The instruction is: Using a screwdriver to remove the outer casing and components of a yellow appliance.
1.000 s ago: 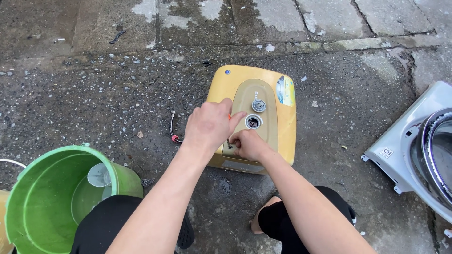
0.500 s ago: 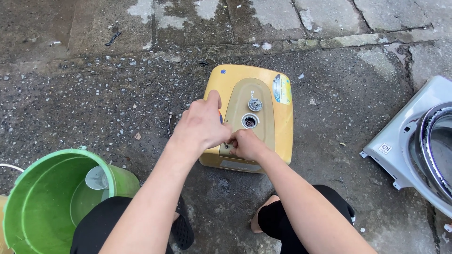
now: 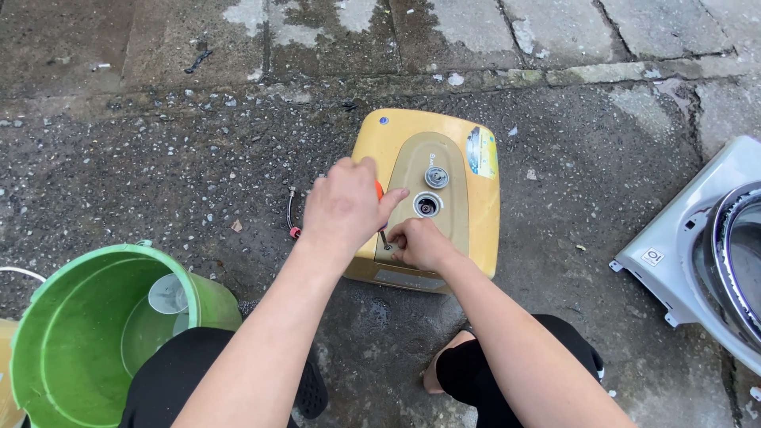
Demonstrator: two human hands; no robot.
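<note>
fingers of the left hand are curled over an orange-handled screwdriver, whose thin shaft runs down to the near edge of the housing; the grip from above lets the hand press straight down on the tool. right hand is clenched just beside the tip, fingers pinched at the spot where the shaft meets the panel, as judged to steady the tip or a small fastener; what exactly they pinch is hidden.

largest to smallest:
- wet concrete floor carries everything; person squats on it, knees either side.
- yellow water heater lies flat on its back, centre of view, so the raised oval cover faces up and is reachable from above.
- white appliance panel with a round opening lies well apart at the right edge.
- green bucket stands near the left knee, some water and a clear cup inside.
- two round pipe ports sit uncovered on the cover, just beyond the hands.
- short cable with red end lies beside the heater's left side.
</note>
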